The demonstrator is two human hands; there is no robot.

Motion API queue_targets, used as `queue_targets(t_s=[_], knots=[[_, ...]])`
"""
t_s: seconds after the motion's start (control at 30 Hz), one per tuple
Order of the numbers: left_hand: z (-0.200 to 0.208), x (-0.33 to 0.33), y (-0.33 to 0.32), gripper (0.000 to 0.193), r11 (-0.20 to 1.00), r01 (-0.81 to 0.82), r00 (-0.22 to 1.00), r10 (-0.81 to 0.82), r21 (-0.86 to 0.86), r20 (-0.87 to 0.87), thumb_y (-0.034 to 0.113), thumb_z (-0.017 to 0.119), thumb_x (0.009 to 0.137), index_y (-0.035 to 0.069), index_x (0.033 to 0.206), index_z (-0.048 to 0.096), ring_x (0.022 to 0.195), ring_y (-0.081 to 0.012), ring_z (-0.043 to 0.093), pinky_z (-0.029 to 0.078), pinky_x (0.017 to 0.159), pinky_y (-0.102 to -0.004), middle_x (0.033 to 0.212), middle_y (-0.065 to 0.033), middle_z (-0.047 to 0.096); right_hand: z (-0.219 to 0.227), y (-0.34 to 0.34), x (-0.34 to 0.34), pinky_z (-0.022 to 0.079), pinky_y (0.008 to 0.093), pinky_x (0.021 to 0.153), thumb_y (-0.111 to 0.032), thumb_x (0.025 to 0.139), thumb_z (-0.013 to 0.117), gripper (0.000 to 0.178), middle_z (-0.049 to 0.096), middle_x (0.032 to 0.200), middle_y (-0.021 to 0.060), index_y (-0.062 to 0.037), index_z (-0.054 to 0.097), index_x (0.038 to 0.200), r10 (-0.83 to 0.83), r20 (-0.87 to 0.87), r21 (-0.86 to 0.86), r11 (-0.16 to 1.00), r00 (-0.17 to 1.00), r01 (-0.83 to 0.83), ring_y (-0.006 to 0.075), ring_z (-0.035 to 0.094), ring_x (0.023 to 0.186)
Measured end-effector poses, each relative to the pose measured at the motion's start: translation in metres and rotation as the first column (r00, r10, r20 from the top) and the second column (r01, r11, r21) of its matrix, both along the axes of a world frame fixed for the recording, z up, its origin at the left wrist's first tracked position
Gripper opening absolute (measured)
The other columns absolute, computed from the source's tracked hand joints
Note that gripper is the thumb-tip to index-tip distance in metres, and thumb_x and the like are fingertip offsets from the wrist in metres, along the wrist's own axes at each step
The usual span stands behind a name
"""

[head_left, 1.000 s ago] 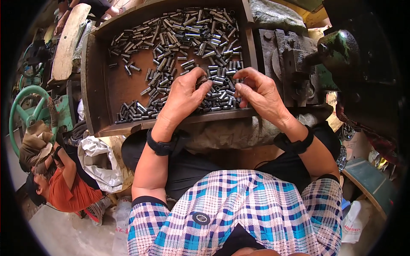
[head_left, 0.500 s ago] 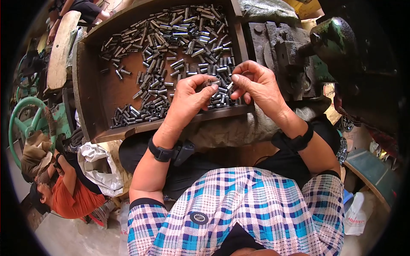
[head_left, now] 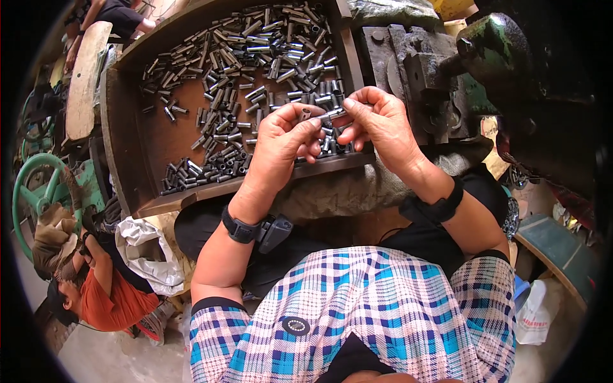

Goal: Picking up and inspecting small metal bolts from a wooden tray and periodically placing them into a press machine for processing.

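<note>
Over the near right part of a wooden tray (head_left: 118,137), my hands are close together. My left hand (head_left: 284,137) is closed around a short metal tube (head_left: 306,114), whose open end shows between thumb and forefinger. With thumb and forefinger, my right hand (head_left: 383,124) pinches a small shiny metal piece (head_left: 335,114). That piece reaches to the left thumb's tip; whether it touches the tube, I cannot tell. Loose metal tubes (head_left: 220,102) lie in the tray under and beyond both hands, many of them heaped along its far side.
A dark, oily machine (head_left: 440,70) stands just right of the tray. On the left are a green handwheel (head_left: 48,185), a white sack (head_left: 150,249) and a person in an orange shirt (head_left: 118,290). A wooden board (head_left: 89,80) stands beyond the tray's left side.
My hands have drawn together, and the right hand's metal piece now reaches the left fingers. The tube in my left hand shows its open end more plainly. The whole view has shifted slightly.
</note>
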State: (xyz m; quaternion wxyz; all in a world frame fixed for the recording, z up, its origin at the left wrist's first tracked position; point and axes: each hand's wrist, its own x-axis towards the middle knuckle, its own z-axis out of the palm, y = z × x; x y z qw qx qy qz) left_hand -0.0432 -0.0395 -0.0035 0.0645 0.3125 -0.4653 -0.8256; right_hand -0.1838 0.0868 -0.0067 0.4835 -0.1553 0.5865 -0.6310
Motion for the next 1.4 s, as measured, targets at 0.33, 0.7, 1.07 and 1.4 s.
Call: queue_targets(t_s=[0.33,0.7,1.07,1.4], knots=[[-0.0012,-0.0005,0.0019,0.018,1.000,-0.004,1.000,0.004,-0.019,-0.003,0.014,0.061,0.088,0.002,0.101,0.059,0.052,-0.0060,0.056,0.045,0.045,-0.0165,0.073,-0.0046,0.062,0.0014,0.0023,-0.0016,0.043,0.0171,0.037,-0.018,0.093,0.054,0.021,0.066,0.078,0.0144,0.0028,0.052,0.093,-0.006,0.122,0.034,0.999,0.992,0.002,0.0107,0.062,0.050],[-0.0028,0.0010,-0.0009,0.017,0.999,0.001,1.000,-0.001,0.034,-0.018,0.014,0.059,0.089,0.000,0.099,0.058,0.050,-0.0066,0.056,0.044,0.042,-0.0174,0.072,-0.0056,0.062,-0.0009,0.0040,-0.0017,0.040,0.0153,0.036,-0.018,0.092,0.055,0.019,0.066,0.073,0.0126,0.0006,0.053,0.091,-0.003,0.213,0.001,1.000,0.977,0.003,0.0077,0.057,0.045],[0.0009,-0.0004,0.0025,0.014,0.999,-0.015,1.000,0.015,0.031,0.015,0.015,0.058,0.090,0.004,0.098,0.056,0.046,-0.0058,0.053,0.038,0.038,-0.0157,0.069,-0.0047,0.061,0.0049,0.0042,0.0023,0.037,0.0145,0.036,-0.017,0.092,0.056,0.019,0.066,0.073,0.0105,0.0005,0.052,0.095,0.025,0.125,0.005,1.000,0.992,-0.026,0.0050,0.055,0.044],[0.0014,-0.0016,0.0070,0.015,1.000,-0.019,1.000,0.019,0.018,-0.014,0.018,0.056,0.092,0.004,0.096,0.054,0.047,-0.0049,0.053,0.039,0.039,-0.0160,0.068,-0.0038,0.061,0.0033,0.0047,0.0066,0.036,0.0145,0.035,-0.017,0.091,0.057,0.018,0.066,0.073,0.0100,0.0001,0.053,0.095,-0.010,0.110,0.001,1.000,0.994,0.010,0.0046,0.054,0.043]])
